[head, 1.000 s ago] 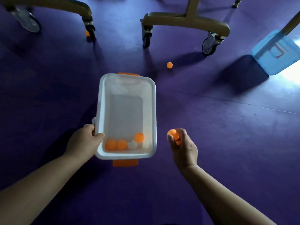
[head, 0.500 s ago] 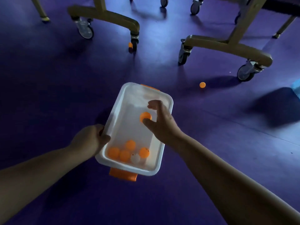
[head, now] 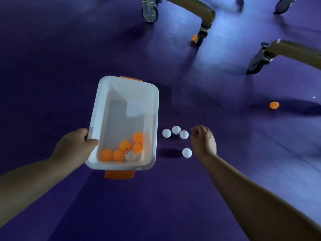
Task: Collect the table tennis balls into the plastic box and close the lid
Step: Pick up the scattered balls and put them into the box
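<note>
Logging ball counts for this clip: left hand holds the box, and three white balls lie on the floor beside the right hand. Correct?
Not quite: the head view shows four white balls on the floor near the right hand, not three. The left hand does hold the box.

A: so where's everything sitting?

B: box [head: 97,108] is left of centre, left hand [head: 74,146] on its near-left rim. Six balls [head: 125,150] bunched at its near end.

A: and on the floor [head: 52,58]?

B: three balls [head: 175,132] clustered just right of the box, a fourth [head: 187,152] nearer. Right hand [head: 204,141] just right of those (not touching, I think). One ball [head: 274,105] far right, another [head: 194,37] behind by a caster [head: 199,39].
</note>
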Action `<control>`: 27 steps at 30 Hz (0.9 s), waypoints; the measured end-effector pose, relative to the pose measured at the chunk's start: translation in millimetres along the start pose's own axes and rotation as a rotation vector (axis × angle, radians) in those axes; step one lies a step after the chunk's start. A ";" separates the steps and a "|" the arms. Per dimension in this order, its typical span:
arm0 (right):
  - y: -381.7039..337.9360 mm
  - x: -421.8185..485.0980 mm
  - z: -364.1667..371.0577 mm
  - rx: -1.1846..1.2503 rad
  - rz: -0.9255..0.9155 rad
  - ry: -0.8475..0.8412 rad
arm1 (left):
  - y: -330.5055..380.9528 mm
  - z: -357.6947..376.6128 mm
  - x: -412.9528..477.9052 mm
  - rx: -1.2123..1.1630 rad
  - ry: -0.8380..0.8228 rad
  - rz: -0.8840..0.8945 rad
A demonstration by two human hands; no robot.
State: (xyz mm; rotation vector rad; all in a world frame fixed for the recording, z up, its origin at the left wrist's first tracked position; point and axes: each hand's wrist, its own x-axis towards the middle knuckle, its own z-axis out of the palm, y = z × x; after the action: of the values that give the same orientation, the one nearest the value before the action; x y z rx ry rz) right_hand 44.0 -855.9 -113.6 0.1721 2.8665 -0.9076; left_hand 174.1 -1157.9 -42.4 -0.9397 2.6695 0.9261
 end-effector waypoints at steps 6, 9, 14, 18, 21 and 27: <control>18.0 -11.1 42.9 -0.305 -0.064 -0.120 | -36.6 3.1 5.7 -0.066 0.022 -0.090; 23.1 -13.1 53.8 -0.359 -0.006 -0.254 | -43.2 7.0 9.9 -0.072 0.040 -0.129; 17.2 -2.6 61.7 -0.221 0.176 -0.153 | -40.2 12.1 13.0 -0.068 0.047 -0.149; 4.6 16.9 57.1 -0.142 0.231 0.019 | -38.9 14.9 12.3 -0.052 0.025 -0.154; -3.7 25.4 58.9 -0.230 0.185 -0.160 | -39.1 17.2 11.3 -0.022 0.012 -0.145; 6.1 27.0 62.3 -0.373 0.161 -0.310 | -38.6 22.5 8.4 0.014 0.003 -0.143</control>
State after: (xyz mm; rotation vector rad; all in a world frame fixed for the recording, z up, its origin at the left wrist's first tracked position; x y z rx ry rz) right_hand 23.9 -885.1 -171.7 0.1984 2.6229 -0.3258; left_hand 190.1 -1172.1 -82.5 -1.1124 2.5677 0.8751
